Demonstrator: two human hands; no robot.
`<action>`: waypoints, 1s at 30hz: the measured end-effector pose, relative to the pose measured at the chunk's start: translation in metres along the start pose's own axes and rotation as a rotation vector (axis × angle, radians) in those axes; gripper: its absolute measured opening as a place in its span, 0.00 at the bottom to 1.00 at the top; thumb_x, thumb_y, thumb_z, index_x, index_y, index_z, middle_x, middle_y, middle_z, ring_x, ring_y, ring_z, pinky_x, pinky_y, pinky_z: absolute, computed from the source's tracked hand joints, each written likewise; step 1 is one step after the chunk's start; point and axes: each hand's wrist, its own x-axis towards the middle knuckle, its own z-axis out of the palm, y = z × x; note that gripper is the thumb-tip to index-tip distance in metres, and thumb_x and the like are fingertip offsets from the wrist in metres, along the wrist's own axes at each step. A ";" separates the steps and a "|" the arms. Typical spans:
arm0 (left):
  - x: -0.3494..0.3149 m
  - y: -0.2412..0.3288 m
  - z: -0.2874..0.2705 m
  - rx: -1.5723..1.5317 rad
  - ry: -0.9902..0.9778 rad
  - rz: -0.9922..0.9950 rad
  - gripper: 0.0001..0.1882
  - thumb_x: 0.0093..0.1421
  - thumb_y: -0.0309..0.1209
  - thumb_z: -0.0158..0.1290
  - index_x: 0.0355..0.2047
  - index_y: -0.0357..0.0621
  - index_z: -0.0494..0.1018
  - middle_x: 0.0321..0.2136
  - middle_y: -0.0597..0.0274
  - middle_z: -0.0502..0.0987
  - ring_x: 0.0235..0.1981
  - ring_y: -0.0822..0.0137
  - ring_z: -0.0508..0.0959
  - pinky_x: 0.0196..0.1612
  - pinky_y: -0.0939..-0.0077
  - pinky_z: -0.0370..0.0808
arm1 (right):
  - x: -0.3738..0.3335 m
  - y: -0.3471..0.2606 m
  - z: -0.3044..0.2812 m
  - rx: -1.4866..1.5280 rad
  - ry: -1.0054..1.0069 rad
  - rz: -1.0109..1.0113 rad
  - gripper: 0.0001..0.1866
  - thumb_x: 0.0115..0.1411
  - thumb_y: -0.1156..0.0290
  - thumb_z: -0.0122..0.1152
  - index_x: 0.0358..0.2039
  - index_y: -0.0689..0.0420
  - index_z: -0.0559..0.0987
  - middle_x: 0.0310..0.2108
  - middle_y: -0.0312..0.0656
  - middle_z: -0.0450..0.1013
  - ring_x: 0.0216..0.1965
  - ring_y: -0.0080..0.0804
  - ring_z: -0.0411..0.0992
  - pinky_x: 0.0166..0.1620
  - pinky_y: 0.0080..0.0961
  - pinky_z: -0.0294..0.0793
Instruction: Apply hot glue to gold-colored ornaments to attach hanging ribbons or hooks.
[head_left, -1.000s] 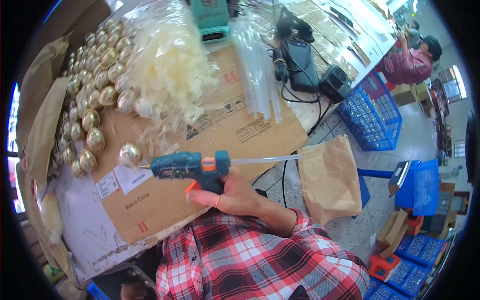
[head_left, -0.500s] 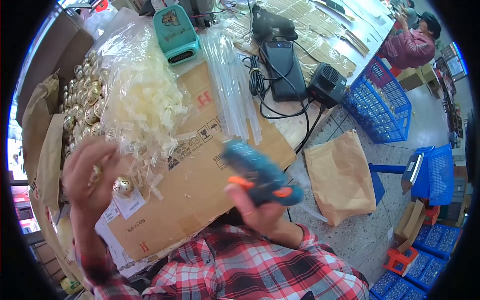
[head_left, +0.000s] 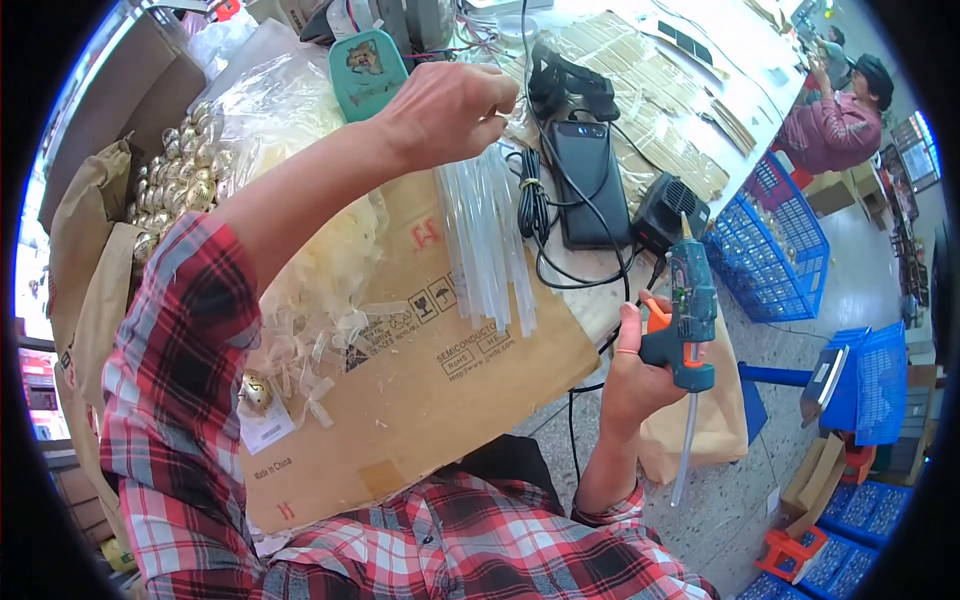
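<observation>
The right hand (head_left: 632,375) gripped a teal plastic glue gun (head_left: 685,318) upright beside the flat brown cardboard sheet (head_left: 440,380), while the raised left hand (head_left: 447,110) pinched something too small to make out above clear glue sticks (head_left: 487,240) and glossy gold bells (head_left: 180,180).

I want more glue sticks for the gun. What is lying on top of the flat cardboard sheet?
On the cardboard sheet lie a bundle of clear glue sticks, a heap of pale ribbon pieces and a gold bell. The raised left arm covers part of the heap.
</observation>
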 end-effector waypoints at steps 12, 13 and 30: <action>0.103 -0.004 -0.019 0.162 -0.254 -0.245 0.07 0.45 0.24 0.53 0.25 0.33 0.75 0.27 0.41 0.77 0.32 0.48 0.79 0.35 0.56 0.74 | 0.001 -0.005 0.004 0.074 -0.031 0.048 0.17 0.51 0.85 0.66 0.40 0.64 0.73 0.34 0.41 0.76 0.32 0.23 0.76 0.35 0.19 0.77; 0.107 -0.016 -0.013 0.171 -0.252 -0.250 0.07 0.45 0.24 0.53 0.25 0.33 0.75 0.27 0.41 0.77 0.32 0.48 0.79 0.35 0.56 0.74 | 0.001 -0.006 0.004 0.084 -0.034 0.045 0.17 0.51 0.85 0.66 0.40 0.64 0.73 0.34 0.41 0.76 0.32 0.23 0.76 0.35 0.19 0.77; 0.128 -0.018 0.024 -0.112 -0.224 -0.303 0.08 0.45 0.25 0.59 0.28 0.37 0.79 0.28 0.46 0.80 0.33 0.54 0.80 0.35 0.64 0.75 | 0.002 -0.006 0.000 0.153 -0.126 0.074 0.15 0.51 0.84 0.66 0.40 0.63 0.74 0.31 0.41 0.77 0.29 0.23 0.75 0.33 0.18 0.77</action>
